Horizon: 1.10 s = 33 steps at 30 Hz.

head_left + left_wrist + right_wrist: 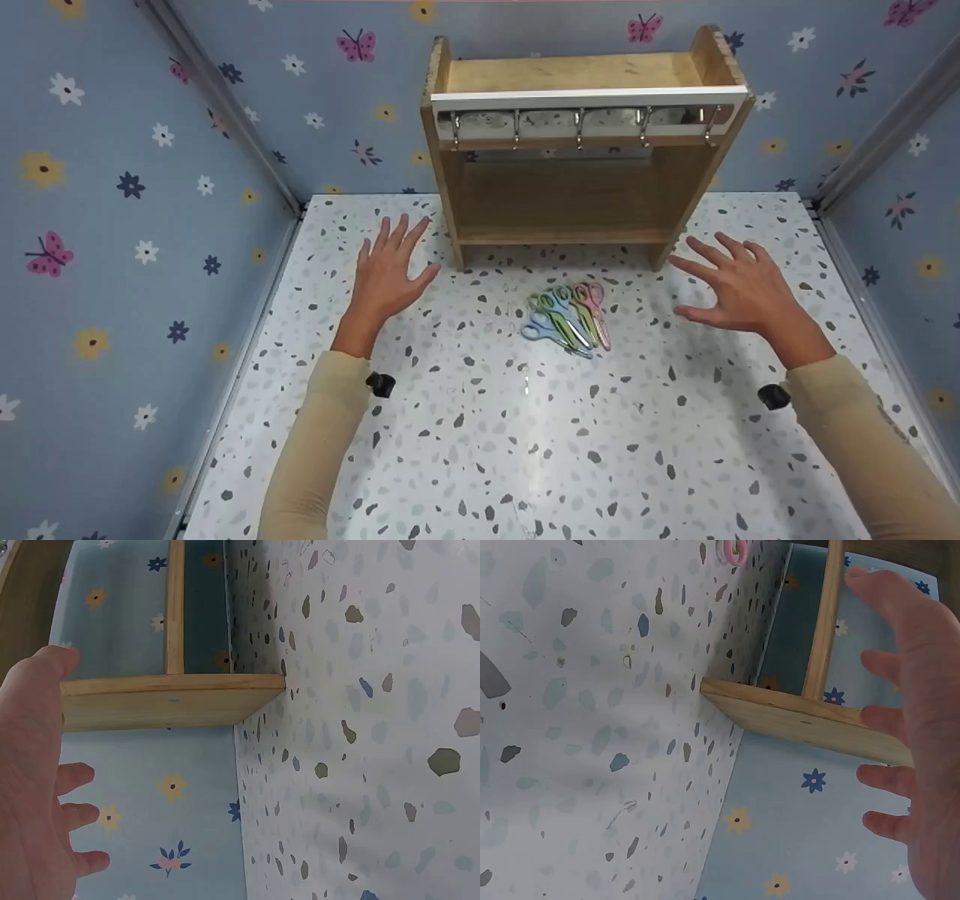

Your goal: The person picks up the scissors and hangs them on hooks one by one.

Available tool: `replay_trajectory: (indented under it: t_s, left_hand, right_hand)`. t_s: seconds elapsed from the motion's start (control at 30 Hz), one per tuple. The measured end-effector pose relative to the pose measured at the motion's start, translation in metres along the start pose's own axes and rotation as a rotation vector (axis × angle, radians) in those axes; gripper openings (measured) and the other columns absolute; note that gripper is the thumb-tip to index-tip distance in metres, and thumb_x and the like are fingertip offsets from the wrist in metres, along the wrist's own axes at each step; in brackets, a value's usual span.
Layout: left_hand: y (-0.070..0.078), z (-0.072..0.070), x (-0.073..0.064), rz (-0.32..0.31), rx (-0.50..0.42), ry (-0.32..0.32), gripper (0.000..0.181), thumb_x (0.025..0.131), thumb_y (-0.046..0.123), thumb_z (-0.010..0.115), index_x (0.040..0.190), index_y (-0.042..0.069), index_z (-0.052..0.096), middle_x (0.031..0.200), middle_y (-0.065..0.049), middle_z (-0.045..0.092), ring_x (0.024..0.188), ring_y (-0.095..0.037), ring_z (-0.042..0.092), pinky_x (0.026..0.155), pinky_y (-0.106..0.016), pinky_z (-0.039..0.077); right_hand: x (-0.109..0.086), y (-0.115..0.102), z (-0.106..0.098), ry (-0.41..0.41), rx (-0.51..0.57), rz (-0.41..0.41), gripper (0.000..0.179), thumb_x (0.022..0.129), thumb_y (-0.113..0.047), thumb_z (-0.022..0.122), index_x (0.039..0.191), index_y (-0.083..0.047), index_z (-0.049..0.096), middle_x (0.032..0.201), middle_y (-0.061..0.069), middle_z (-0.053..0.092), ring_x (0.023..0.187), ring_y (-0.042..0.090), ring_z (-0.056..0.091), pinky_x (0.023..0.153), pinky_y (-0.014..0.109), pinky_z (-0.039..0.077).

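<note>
Several scissors (564, 316) with blue, green and pink handles lie in a loose fan on the speckled table, between the two hands. Behind them stands a wooden rack (555, 236) with a row of metal hooks (579, 127) along its white-edged front strip. My left hand (388, 277), fingers spread, hovers left of the rack's near leg and holds nothing. On the other side, my right hand (739, 289) is spread with nothing in it, its fingertips near the rack's right leg. In the right wrist view, a pink scissor handle (735, 550) shows at the top edge.
Blue panels printed with flowers and butterflies (135, 285) enclose the table (480, 450) at the back, left and right. Metal rails (232, 112) run along the panel corners. The rack's top holds a shallow open shelf (570, 73).
</note>
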<state>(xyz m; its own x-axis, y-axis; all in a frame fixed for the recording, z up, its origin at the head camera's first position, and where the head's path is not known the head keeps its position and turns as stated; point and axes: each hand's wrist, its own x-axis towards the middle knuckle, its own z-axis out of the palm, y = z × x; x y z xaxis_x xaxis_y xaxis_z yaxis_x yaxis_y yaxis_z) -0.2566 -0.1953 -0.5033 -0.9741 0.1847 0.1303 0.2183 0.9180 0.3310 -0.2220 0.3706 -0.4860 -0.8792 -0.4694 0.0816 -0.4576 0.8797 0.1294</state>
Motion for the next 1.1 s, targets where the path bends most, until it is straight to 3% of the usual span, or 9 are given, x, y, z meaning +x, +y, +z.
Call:
replay_trajectory:
  t_s: [0.37,0.63,1.1]
  left_hand:
    - [0.004,0.007,0.008,-0.003,-0.099,0.107,0.078,0.108,0.048,0.066,0.177,0.025,0.039,0.184,-0.016,0.037,0.175,-0.046,0.029,0.140,-0.077,0.026]
    - [0.010,0.013,0.014,-0.021,-0.200,0.137,0.074,0.108,0.043,0.069,0.175,0.024,0.044,0.182,-0.015,0.042,0.173,-0.043,0.034,0.139,-0.076,0.028]
    - [0.016,0.018,0.020,-0.064,-0.404,0.161,0.076,0.107,0.042,0.072,0.175,0.025,0.042,0.183,-0.011,0.043,0.173,-0.041,0.035,0.137,-0.079,0.028]
  right_hand:
    - [0.006,-0.005,0.005,-0.007,-0.006,0.007,0.085,0.093,-0.069,0.073,0.165,-0.026,0.058,0.175,0.019,0.051,0.156,0.057,0.050,0.120,0.083,0.047]
    - [0.009,-0.010,0.007,-0.056,0.016,0.037,0.086,0.095,-0.071,0.070,0.167,-0.026,0.056,0.179,0.018,0.046,0.159,0.058,0.046,0.122,0.085,0.043]
    - [0.014,-0.016,0.010,-0.028,0.043,0.024,0.085,0.093,-0.067,0.077,0.166,-0.028,0.057,0.174,0.019,0.052,0.154,0.057,0.052,0.121,0.083,0.045]
